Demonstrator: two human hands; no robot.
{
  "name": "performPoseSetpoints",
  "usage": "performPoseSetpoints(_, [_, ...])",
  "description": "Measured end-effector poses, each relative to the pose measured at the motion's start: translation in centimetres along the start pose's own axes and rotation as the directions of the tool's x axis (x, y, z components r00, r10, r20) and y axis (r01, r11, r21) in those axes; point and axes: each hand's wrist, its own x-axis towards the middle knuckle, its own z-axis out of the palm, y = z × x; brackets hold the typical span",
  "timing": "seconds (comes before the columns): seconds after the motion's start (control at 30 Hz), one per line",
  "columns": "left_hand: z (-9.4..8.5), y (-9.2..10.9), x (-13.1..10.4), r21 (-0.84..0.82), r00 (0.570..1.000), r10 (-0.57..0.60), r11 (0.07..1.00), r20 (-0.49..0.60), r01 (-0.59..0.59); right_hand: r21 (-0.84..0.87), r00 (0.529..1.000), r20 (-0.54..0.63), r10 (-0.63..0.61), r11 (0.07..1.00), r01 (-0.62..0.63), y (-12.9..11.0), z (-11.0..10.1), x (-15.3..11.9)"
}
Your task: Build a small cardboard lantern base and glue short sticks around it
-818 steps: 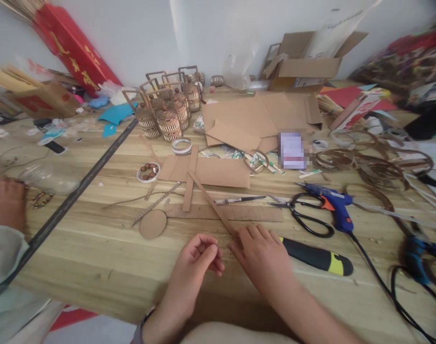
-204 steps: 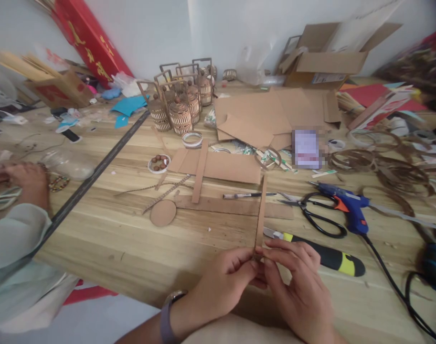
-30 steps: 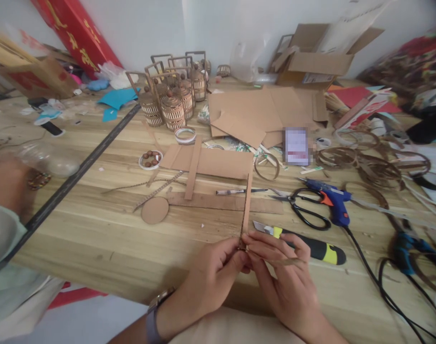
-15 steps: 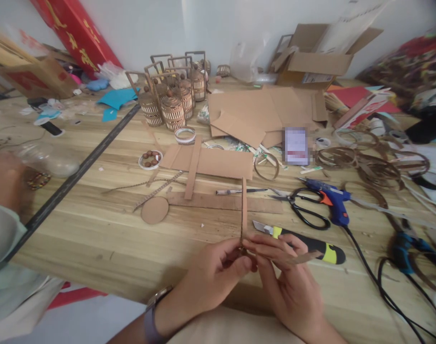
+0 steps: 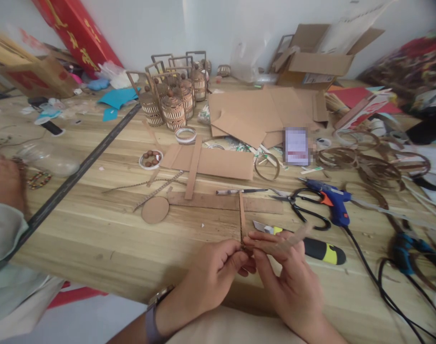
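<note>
The left hand (image 5: pixel 216 270) and right hand (image 5: pixel 289 284) both pinch a narrow cardboard strip (image 5: pixel 242 215) above the near tabletop, its far end now drawn back near the pen (image 5: pixel 225 192), leaving less length beyond the fingertips.

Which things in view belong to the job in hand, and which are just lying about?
In the job, likely:
- narrow cardboard strip, between left hand and right hand
- utility knife, beside right hand

Just lying about, as far as I can judge:
- blue paper
- thread spool
- clear bottle
</note>
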Motion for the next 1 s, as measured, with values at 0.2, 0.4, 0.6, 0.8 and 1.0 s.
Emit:
performPoseSetpoints(0.2, [0.1, 0.0, 0.1, -0.055, 1.000, 0.005, 0.998, 0.006, -0.005, 0.006, 1.000, 0.020, -0.014, 1.000, 0.014, -0.1, -0.1, 0.2])
performPoseSetpoints(0.4, [-0.4, 0.0, 0.3, -0.296, 0.950, -0.288, 0.924, -0.120, 0.242, -0.111, 0.980, 0.183, -0.072, 0.989, 0.093, 4.0, -0.6, -0.4])
performPoseSetpoints(0.6, [-1.1, 0.8, 0.2, -0.350, 0.915, -0.356, 0.895, -0.192, 0.275, -0.453, 0.937, 0.349, -0.014, 0.873, 0.182, 9.6, -1.0, -3.1])
performPoseSetpoints(0.8, [-0.8, 0.9, 0.1, -0.394, 0.909, -0.376, 0.875, -0.182, 0.283, -0.366, 0.936, 0.341, -0.088, 0.904, 0.219, 8.1, -1.6, -2.1])
performPoseSetpoints(1.0, [-0.5, 1.2, -0.1, -0.283, 0.912, -0.359, 0.912, -0.200, 0.297, -0.046, 0.919, 0.356, -0.170, 0.979, 0.199, 3.4, -1.7, 0.2])
